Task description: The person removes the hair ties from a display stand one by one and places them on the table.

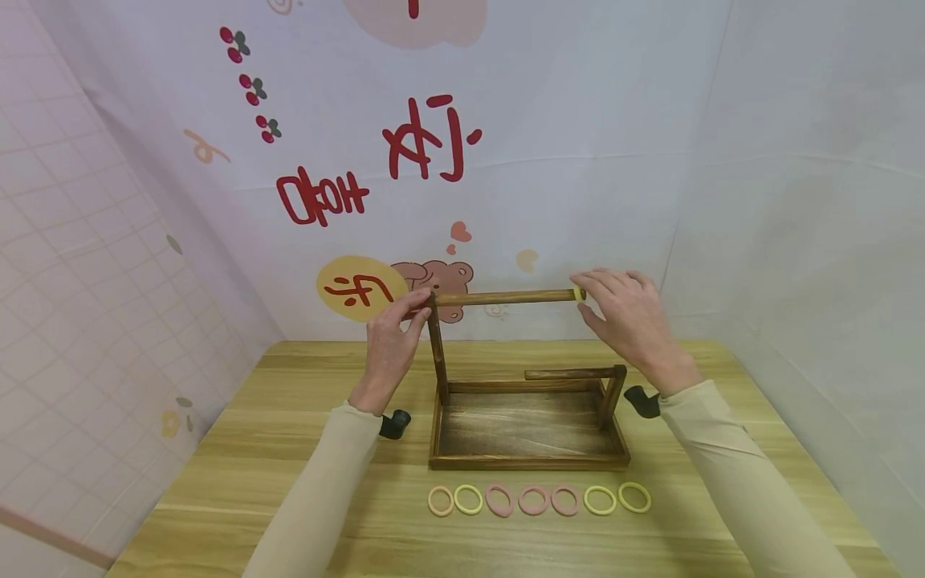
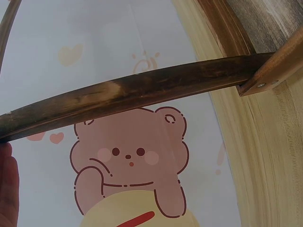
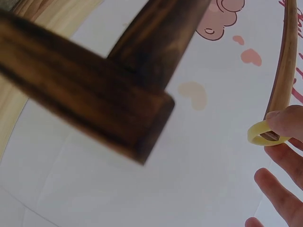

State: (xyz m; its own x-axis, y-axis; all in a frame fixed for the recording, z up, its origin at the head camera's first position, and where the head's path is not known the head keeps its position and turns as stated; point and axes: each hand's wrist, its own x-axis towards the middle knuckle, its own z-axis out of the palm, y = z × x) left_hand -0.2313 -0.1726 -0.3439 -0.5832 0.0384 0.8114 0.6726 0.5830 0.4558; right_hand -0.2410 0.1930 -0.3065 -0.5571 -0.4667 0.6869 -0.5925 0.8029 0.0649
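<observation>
A dark wooden rack [image 1: 437,345] stands on the table, with a long upper bar [image 1: 506,298], a shorter lower bar [image 1: 571,374] and a tray base [image 1: 531,463]. My left hand [image 1: 393,341] grips the corner where the tall post meets the upper bar; only part of its fingers [image 2: 8,182] shows in the left wrist view. At the bar's free end, my right hand [image 1: 625,313] pinches a yellow ring [image 3: 258,134] between thumb and fingers. The ring encircles the bar's tip.
Several loose rings lie in a row before the rack, among them an orange ring [image 1: 430,511], a pink ring [image 1: 535,512] and a yellow ring [image 1: 634,509]. A printed cloth [image 1: 578,201] hangs behind the wooden table [image 1: 289,449].
</observation>
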